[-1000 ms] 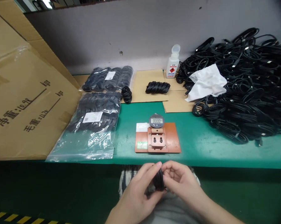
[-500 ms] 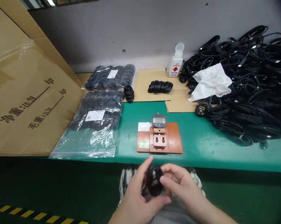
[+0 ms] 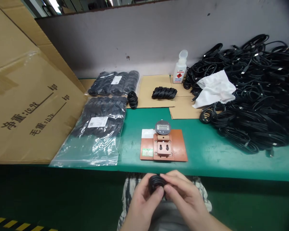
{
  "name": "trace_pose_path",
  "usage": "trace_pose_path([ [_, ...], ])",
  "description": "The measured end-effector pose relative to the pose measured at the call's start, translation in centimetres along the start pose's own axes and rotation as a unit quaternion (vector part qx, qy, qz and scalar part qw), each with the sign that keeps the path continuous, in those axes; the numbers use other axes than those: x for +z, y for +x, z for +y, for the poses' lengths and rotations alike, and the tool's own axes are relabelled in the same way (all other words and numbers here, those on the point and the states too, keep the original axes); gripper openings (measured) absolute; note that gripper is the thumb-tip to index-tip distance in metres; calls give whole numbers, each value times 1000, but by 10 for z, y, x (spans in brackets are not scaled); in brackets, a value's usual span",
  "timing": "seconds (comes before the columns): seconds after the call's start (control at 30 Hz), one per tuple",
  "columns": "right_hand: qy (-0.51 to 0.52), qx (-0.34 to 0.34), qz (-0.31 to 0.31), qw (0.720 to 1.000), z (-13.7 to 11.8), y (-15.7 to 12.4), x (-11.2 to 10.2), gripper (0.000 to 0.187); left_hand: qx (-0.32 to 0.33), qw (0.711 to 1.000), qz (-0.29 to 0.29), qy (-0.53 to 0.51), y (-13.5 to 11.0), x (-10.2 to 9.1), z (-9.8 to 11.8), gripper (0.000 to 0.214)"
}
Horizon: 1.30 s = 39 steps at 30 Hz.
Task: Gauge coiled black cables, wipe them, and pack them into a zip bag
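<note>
Head view, lower centre: left hand [image 3: 140, 205] and right hand [image 3: 188, 196] pinching black coil [image 3: 155, 181]; even pressure should keep it neat

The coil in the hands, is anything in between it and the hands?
Nothing that shows: the left hand and the right hand both touch the coil directly. The gauge sits beyond them, not in between. The coil's underside is hidden.

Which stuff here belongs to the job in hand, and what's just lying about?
Job in hand:
black coil, held in left hand and right hand
likely also the cable pile and bagged coils

Seemingly just lying about:
white cloth
bottle
possibly the digital gauge, untouched
</note>
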State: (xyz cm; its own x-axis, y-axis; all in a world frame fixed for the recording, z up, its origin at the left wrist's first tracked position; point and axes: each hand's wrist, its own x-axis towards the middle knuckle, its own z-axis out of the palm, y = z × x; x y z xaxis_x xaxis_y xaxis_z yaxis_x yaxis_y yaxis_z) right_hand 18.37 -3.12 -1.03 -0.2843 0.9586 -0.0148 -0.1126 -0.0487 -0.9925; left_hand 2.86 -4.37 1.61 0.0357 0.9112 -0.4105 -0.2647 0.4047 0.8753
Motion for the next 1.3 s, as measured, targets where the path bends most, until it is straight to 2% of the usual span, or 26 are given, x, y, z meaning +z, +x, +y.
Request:
trace_pose_path([
  [0.1,17,41,30,999,0,-1,4,23,-22,998,-17,-56,2,-2,-7,26],
  [0.2,87,106,74,988,1,-3,10,24,-33,992,-46,-114,1,-4,-11,25],
  [0.27,124,119,90,981,2,-2,12,24,-25,989,-65,-133,-1,-5,-13,29],
  [0.4,115,107,113,981,-1,4,3,24,-19,987,-86,-131,-5,-3,-18,50],
  [0.5,57,80,93,991,-6,7,-4,26,-18,992,-66,-108,-6,-2,-25,49],
  [0.6,50,56,75,994,-9,9,-6,22,9,995,-50,-87,-2,-4,-30,45],
  [0.7,81,81,75,991,-9,10,-5,17,67,995,-76,-9,3,-8,-28,32],
  [0.8,92,117,88,985,-9,14,-5,22,120,982,-97,111,6,-12,-19,29],
  [0.93,90,168,93,977,-13,17,-4,35,173,950,-79,247,6,-18,-10,39],
  [1.03,79,189,69,976,-17,19,-2,40,200,934,-87,283,6,-25,-15,46],
  [1.17,66,192,68,977,-22,20,1,46,222,931,-94,275,7,-34,-25,85],
  [1.23,59,191,65,978,-22,21,2,48,256,902,-104,330,10,-36,-24,96],
  [1.3,51,191,58,979,-22,21,2,49,299,871,-107,376,14,-35,-19,91],
])
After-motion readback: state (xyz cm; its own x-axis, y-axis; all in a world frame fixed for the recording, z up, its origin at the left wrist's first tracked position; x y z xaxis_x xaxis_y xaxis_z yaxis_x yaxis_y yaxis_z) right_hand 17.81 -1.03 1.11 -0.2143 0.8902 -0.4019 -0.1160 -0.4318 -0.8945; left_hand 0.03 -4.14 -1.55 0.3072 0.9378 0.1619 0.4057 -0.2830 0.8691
